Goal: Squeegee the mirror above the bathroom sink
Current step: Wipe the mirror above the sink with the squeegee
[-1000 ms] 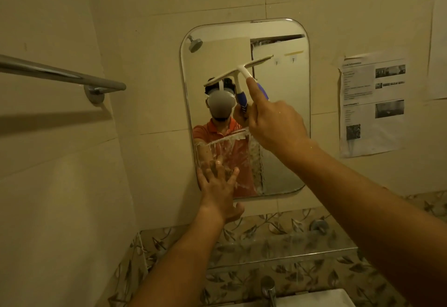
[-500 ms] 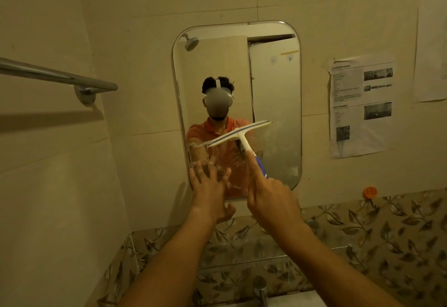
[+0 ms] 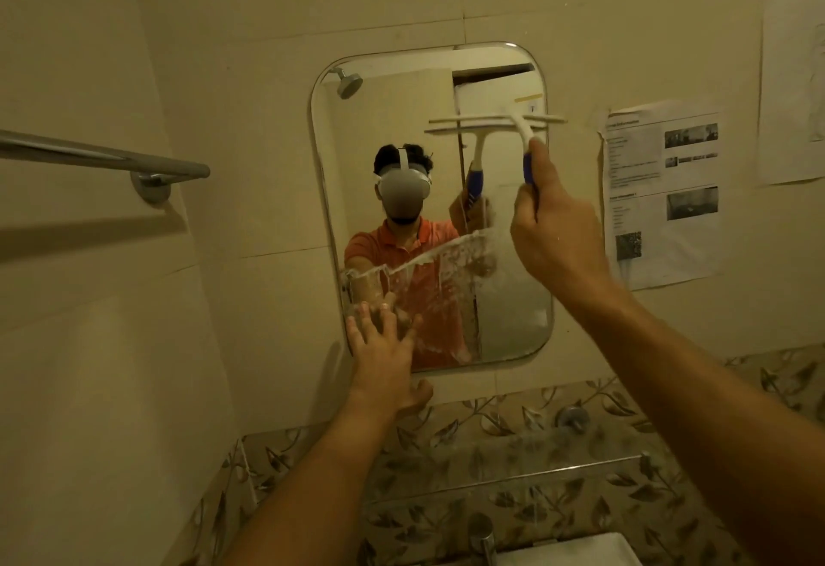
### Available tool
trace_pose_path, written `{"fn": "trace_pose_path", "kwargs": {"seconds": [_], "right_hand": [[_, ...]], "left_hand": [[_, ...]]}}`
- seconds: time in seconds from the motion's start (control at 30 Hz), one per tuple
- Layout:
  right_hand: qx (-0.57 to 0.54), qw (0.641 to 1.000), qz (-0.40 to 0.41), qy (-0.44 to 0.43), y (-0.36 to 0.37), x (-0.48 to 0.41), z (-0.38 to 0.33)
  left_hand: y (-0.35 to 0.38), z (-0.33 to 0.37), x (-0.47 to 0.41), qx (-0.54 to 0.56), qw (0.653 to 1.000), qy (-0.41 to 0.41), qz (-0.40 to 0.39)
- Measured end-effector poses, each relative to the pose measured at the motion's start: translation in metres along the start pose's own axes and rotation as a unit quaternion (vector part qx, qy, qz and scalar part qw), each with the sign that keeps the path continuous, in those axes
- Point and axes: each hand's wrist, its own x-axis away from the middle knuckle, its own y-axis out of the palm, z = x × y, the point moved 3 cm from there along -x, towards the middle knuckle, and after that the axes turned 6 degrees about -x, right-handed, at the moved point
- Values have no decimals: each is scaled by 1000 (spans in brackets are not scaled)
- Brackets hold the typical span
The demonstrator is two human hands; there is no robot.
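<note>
Above the sink, on a cream-tiled wall, a mirror with rounded corners is hung, and the squeegee is held up at its upper right part. The white blade is kept level, with its right end reaching past the mirror's right edge. Its reflection is seen just beneath it, so the blade seems to be on the glass, though contact cannot be made out for certain. The handle is gripped by the right hand, whose fingers are curled round the blue part, with the forefinger laid up along it toward the white neck. The left hand is spread wide, its fingers straight and apart, and is pressed flat on the mirror's lower left corner, the thumb lying below the bottom edge on the wall. A soapy film is seen over the lower part of the glass, bounded by a slanting white line that rises toward the right. A chrome towel rail is fixed to the left wall, and a printed sheet is stuck to the wall just right of the mirror. A band of leaf-patterned tiles is run beneath the mirror, and a tap is seen at the lower edge beside the sink's white rim.
</note>
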Motion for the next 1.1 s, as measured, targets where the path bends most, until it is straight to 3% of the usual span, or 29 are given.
{"fn": "trace_pose_path", "kwargs": {"seconds": [0.33,1.1], "right_hand": [[70,997,-6,-14,-4,-61,-24],[89,991,-81,63,51,118,57]], "left_hand": [[5,0,-5,11,1000,-1,-22],[4,3,-2,14,1000,-7,-4]]}}
